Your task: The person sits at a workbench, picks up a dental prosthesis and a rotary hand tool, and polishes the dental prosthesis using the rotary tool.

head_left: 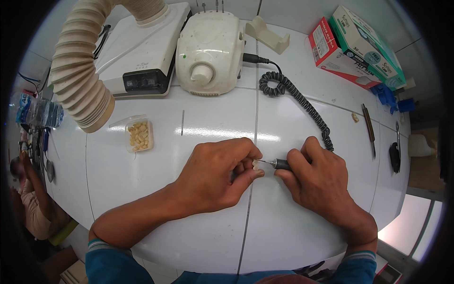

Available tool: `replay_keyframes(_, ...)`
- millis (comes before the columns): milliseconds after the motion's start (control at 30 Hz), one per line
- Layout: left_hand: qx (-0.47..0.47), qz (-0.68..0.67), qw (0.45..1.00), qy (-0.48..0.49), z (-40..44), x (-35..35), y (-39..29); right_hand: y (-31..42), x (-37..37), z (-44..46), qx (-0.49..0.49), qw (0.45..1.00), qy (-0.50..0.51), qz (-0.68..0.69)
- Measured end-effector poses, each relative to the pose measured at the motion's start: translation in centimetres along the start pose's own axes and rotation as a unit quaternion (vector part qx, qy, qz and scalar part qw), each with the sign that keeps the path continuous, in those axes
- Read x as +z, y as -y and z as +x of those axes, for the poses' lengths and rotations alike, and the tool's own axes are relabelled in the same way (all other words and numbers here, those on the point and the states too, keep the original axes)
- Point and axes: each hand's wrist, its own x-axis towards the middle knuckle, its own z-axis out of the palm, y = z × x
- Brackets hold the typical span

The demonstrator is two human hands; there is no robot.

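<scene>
Seen from the head camera, a person in blue sleeves works over a white tiled desk (198, 246), a small pale piece (256, 165) in the left hand (215, 175) and a black rotary handpiece (282, 164) in the right hand (321, 177). The left grip is pinched on the piece, held between thumb and fingertips near the middle of the desk; the right grip is closed around the handpiece, its thin metal bit (266, 162) pointing left and reaching the piece, though actual contact is too small to make out. A coiled black cord (302, 102) runs from behind the right hand up to a cream control unit (208, 52) with a round knob.

Beyond the left hand lie a thin metal rod (183, 123) and a clear tub (151, 128) of yellowish pieces (139, 136). A ribbed hose (75, 61) curves over the desk at upper left, beside a white machine (127, 52). At upper right, a green-and-white box (366, 45) leans against a red-and-white box (326, 49); a slim brown-handled tool (368, 130) rests below them. At far left sits another person (38, 208).
</scene>
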Motion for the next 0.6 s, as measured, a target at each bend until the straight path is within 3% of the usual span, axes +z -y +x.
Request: replay_keyframes(600,-0.002,0.002,1.000,0.005,0.02,-0.06,-0.08,-0.11,0.09,-0.05,-0.006,1.000,-0.002,0.003)
